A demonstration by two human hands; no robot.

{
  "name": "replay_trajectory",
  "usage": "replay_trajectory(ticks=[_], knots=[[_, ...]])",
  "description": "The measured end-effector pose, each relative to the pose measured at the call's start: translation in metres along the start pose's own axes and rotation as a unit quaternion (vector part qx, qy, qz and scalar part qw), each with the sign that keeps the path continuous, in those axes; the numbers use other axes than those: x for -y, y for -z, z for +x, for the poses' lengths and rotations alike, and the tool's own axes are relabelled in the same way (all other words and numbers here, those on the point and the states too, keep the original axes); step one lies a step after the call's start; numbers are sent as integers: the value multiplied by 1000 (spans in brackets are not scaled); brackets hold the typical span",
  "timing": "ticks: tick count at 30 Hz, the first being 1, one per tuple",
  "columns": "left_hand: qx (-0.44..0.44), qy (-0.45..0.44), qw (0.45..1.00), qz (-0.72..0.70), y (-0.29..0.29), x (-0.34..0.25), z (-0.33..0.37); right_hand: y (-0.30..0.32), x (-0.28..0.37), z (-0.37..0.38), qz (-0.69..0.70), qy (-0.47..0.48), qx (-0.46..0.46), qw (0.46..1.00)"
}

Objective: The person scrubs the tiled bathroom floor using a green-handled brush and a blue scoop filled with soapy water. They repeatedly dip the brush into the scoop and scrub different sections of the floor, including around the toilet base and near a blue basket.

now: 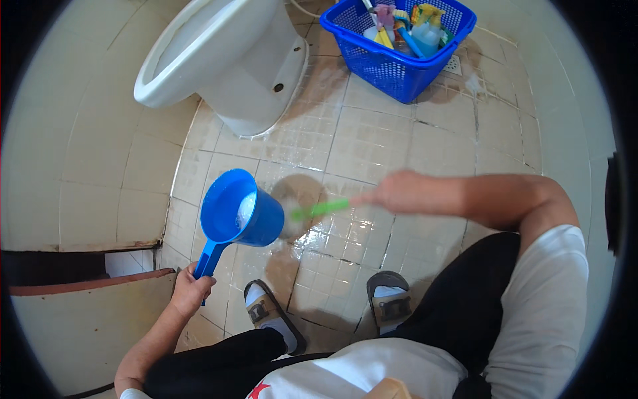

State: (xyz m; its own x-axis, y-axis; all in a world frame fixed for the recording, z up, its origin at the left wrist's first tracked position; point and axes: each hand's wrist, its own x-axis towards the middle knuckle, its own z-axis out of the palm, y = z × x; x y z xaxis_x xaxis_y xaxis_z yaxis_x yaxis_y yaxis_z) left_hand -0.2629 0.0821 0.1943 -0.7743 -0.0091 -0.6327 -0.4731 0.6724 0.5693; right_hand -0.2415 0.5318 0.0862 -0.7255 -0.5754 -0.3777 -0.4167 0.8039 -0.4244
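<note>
My left hand [191,291] is closed round the handle of a blue water dipper [269,219]. The dipper is held tilted above the tiled floor, with some clear, foamy-looking liquid inside. My right hand [404,191], smeared by motion, grips a green-handled brush [327,207]. The brush points left toward the dipper, and its pale head is too blurred to make out clearly. It appears beside the dipper's outer wall; whether they touch I cannot tell.
A white toilet [262,73] stands at the far left. Behind on the right sits a blue basket [379,70] of spray bottles and brushes, near a floor drain [453,64]. The tiled floor [372,143] is wet and shiny. A low panel [93,326] is at the left.
</note>
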Motion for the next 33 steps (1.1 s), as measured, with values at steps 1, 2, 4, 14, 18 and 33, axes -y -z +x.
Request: replay_trajectory(ticks=[1,2,4,14,18,33], knots=[[0,-3,1000,11,0,1,-1,-2,-23,12,-15,-47,-48,998],[4,-11,1000,19,-1,1,0,4,-52,22,-34,-98,-96,990],[10,-19,999,34,-3,-1,2,25,-114,39,-8,-228,-188,955],[12,-24,996,84,-4,3,9,-17,-33,18,-12,-21,-68,997],[20,-34,994,97,-8,-8,11,-6,-115,-47,5,-240,-152,959],[67,-72,980,170,-5,-14,15,-149,-108,-203,216,-580,-319,717]])
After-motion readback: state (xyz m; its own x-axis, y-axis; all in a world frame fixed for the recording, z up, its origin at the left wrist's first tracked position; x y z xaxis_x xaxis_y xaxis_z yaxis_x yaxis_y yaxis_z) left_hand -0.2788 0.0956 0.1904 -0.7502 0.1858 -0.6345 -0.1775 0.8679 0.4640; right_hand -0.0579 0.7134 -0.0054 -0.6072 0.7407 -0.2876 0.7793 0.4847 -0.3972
